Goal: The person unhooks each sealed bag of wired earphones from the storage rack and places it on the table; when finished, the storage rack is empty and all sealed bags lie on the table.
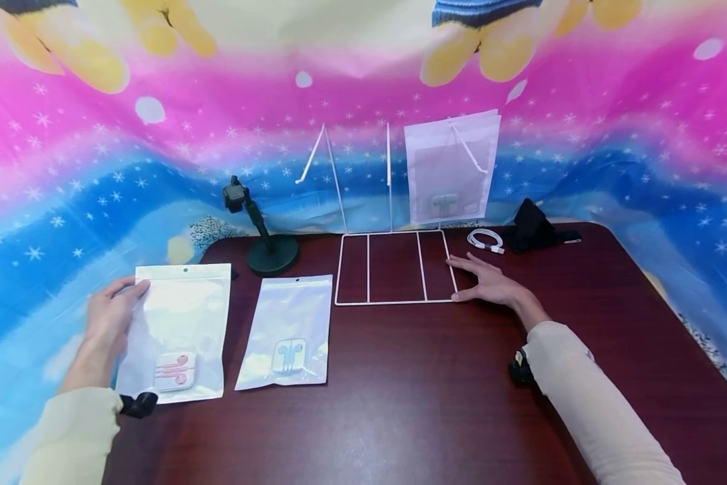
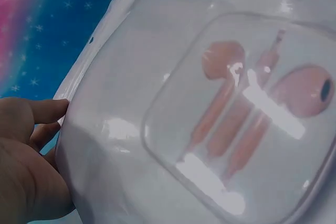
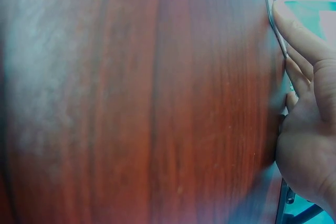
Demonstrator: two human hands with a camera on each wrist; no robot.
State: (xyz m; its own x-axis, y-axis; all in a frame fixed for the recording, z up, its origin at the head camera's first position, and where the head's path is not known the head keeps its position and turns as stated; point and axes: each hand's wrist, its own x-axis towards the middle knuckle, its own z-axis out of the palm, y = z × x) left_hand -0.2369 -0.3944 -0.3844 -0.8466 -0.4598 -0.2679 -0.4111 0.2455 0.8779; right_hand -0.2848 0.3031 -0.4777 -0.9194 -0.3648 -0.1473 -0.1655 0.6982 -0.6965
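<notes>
At the left, my left hand [image 1: 111, 313] pinches the left edge of a white zip bag [image 1: 184, 296] with pink earphones [image 1: 175, 370] in a clear square case; the bag looks lifted and tilted. In the left wrist view, the pink earphones [image 2: 231, 108] fill much of the picture. A second zip bag [image 1: 293, 303], holding a case of pale blue earphones [image 1: 289, 356], lies flat beside it. My right hand [image 1: 490, 281], fingers spread and fairly straight, touches the right side of the white wire rack's base [image 1: 393, 302]. More bags [image 1: 451, 175] hang on the rack's right hook.
Two bare hooks stick out from the rack, one left hook [image 1: 311, 155] and one middle hook. A dark stand [image 1: 272, 254] is behind the bags. A coiled white cable [image 1: 486, 240] and a black object [image 1: 533, 228] lie at the back right of the brown table [image 1: 375, 417].
</notes>
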